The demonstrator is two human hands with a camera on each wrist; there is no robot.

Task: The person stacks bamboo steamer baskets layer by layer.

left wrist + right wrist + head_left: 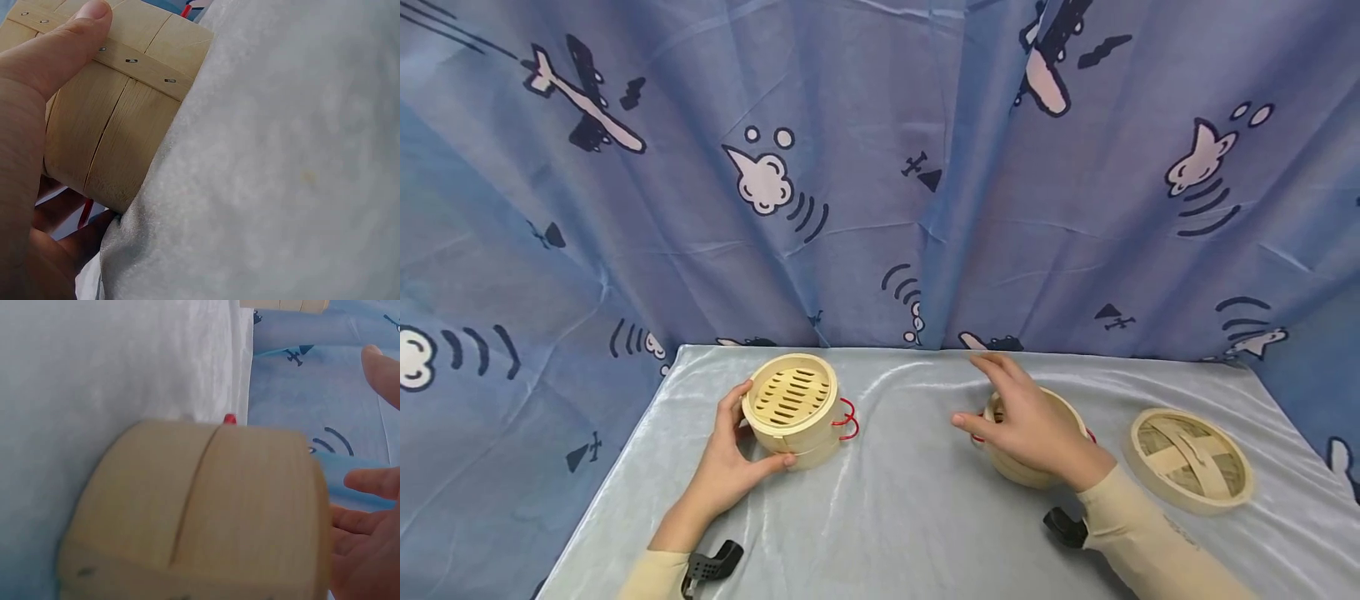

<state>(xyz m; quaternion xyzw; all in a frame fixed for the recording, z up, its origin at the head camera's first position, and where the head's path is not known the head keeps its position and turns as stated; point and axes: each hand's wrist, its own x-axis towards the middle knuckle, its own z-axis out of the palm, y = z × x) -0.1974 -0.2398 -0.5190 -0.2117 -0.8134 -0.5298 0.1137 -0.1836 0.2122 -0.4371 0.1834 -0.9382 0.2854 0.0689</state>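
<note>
On the left of the cloth stands a round bamboo steamer [801,437] with a slatted base inside and two red loops on its right side, one above the other. My left hand [730,467] grips it from the left, thumb on the near wall and fingers round the far side. In the left wrist view the thumb presses the steamer's stapled wall [125,94]. My right hand [1033,425] hovers over a second bamboo steamer [1022,477], fingers spread and holding nothing. It hides much of that steamer's opening; red loops show on both its sides.
A woven bamboo lid [1195,467] with a strap handle lies on the right of the grey cloth-covered table [910,517]. Behind the table hangs a blue patterned curtain [865,167]. Each wrist carries a black camera mount.
</note>
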